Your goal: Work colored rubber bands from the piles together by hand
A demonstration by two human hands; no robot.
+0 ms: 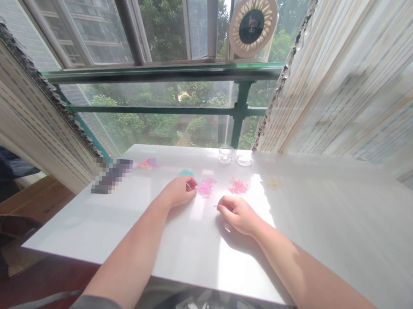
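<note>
Small piles of thin coloured loops that look like rubber bands lie on the white table [184,245]. My left hand [180,190] is curled, its fingertips together at the left edge of the pink-purple pile [205,187]. What those fingertips hold, if anything, is too small to make out. My right hand [238,214] pinches a tiny pale rubber band [215,205], which sticks out left of the fingertips. Just beyond this hand is a red-pink pile [238,186]. A teal pile [186,172] sits behind my left hand.
A mixed orange-and-pink pile [148,162] lies far left, beside a blurred-out dark object [112,176]. On the right is a faint yellow pile [273,182]. A clear round jar [226,154] and a clear lid [244,160] stand at the back edge, before the window railing [162,74].
</note>
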